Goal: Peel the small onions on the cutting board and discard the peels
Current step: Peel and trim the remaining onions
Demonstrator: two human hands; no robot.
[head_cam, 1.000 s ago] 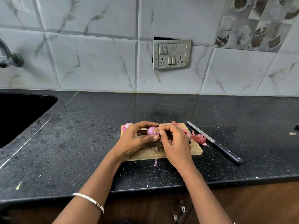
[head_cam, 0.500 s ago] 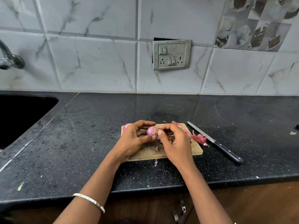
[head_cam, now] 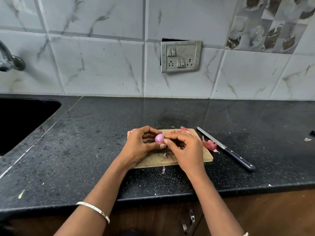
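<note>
Over the small wooden cutting board (head_cam: pixel 207 155), my left hand (head_cam: pixel 141 143) grips a small pink onion (head_cam: pixel 159 138) between thumb and fingers. My right hand (head_cam: pixel 185 149) meets it from the right, its thumb and fingertips pinching at the onion's right side. A second onion (head_cam: pixel 132 131) peeks out behind my left hand at the board's far left corner. Pink peels (head_cam: pixel 210 144) lie on the board's right edge, more peels (head_cam: pixel 186 130) sit along its far edge, and a small peel scrap (head_cam: pixel 163 169) lies on the counter in front of the board.
A black-handled knife (head_cam: pixel 226 149) lies on the black stone counter (head_cam: pixel 85 150) right of the board. A dark sink (head_cam: pixel 22 121) is sunk into the counter at the left, with a tap (head_cam: pixel 10 60) above it. A wall socket plate (head_cam: pixel 180 56) is behind.
My right fingertips have shifted slightly on the onion's right side, and more bare pink onion shows. My left hand keeps its grip in the same place.
</note>
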